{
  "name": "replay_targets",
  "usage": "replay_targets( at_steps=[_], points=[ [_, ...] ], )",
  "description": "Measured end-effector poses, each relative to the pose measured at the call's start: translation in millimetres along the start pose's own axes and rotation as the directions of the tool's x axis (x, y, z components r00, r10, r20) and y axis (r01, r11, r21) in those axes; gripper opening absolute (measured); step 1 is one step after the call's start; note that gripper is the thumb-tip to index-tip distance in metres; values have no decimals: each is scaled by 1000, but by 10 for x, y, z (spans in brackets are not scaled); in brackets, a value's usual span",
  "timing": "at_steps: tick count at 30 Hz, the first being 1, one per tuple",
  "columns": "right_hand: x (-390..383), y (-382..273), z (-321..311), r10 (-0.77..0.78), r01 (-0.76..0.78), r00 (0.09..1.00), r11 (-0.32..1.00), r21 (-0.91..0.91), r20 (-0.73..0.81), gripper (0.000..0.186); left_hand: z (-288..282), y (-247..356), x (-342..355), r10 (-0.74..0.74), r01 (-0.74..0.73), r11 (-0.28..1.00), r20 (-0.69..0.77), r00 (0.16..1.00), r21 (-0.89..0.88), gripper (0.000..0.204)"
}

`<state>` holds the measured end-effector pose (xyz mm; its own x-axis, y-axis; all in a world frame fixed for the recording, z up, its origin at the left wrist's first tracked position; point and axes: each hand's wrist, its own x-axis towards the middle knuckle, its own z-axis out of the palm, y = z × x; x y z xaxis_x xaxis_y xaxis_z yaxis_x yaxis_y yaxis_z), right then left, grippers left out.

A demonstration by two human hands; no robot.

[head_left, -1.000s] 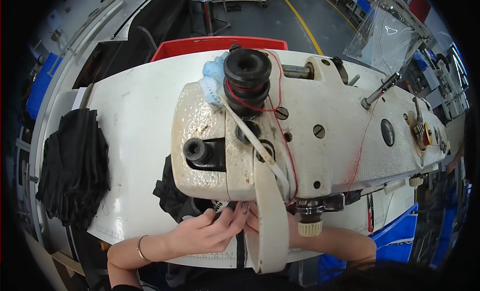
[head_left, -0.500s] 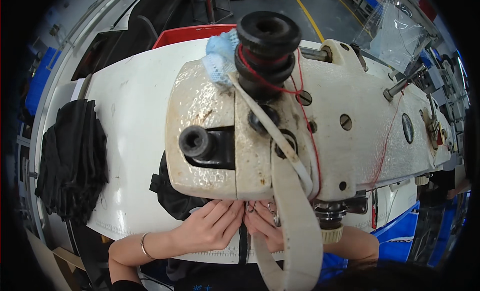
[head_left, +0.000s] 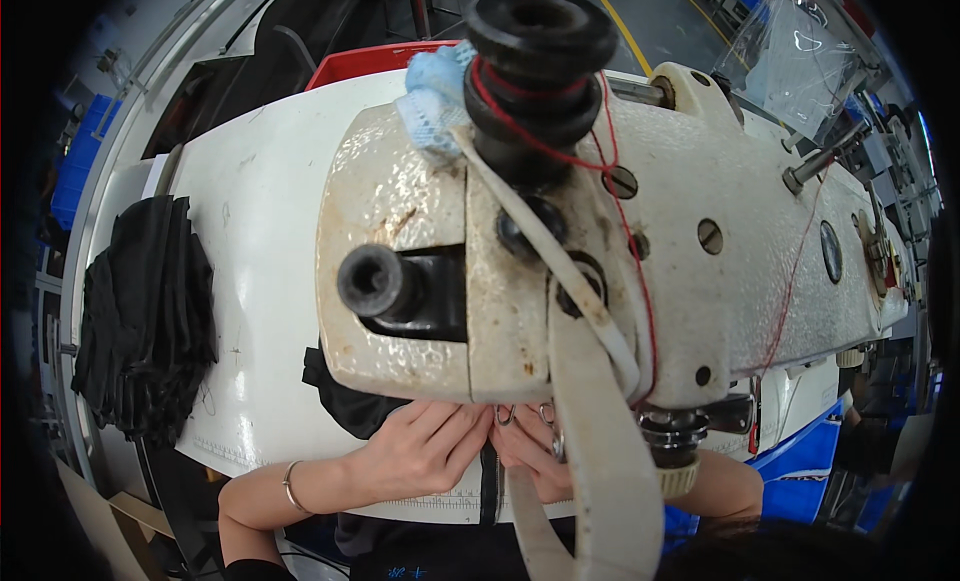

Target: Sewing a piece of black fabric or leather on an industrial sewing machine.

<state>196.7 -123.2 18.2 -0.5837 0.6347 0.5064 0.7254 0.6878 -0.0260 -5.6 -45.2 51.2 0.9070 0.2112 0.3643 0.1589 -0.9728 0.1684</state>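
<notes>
A white sewing machine head (head_left: 400, 191) fills the middle, with red thread around its black top knob. Just under its front edge, my left hand (head_left: 430, 449) and my right hand (head_left: 528, 449) meet, fingers bent and pressed together. A narrow black fabric strip (head_left: 489, 486) runs between them toward me, and both hands pinch it near the needle area. More black fabric (head_left: 350, 406) lies to the left of my left hand, partly covered by the machine. My fingertips are hidden under the machine head, and a pale strap (head_left: 605, 431) covers part of my right hand.
A stack of black fabric pieces (head_left: 148, 316) lies on the left of the white table (head_left: 260, 281). Behind the table is a red bin (head_left: 370, 61). A light blue cloth (head_left: 435, 101) is tucked by the machine's knob. Blue material (head_left: 800, 471) shows at the right edge.
The machine head appears slightly larger and its top knob higher in the picture, as the view has shifted a little. Both hands stay nearly in place on the black fabric strip.
</notes>
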Motion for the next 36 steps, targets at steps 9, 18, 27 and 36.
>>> replay_targets(
  at_steps=[9,18,27,36],
  points=[
    [64,163,272,-98,86,994,968,-235,-39,22,296,-273,-62,-93,92,996,41,995,17,30],
    [-30,72,-63,-89,88,992,996,17,89,42,-370,-42,127,-149,99,964,192,970,247,15],
    [-163,-717,-258,414,-456,840,188,870,351,25,-636,-139,329,18,30,995,478,878,-93,15],
    [-187,-955,-462,415,-545,829,450,708,375,57,-48,770,-791,-179,180,983,-36,983,22,19]
  ],
)
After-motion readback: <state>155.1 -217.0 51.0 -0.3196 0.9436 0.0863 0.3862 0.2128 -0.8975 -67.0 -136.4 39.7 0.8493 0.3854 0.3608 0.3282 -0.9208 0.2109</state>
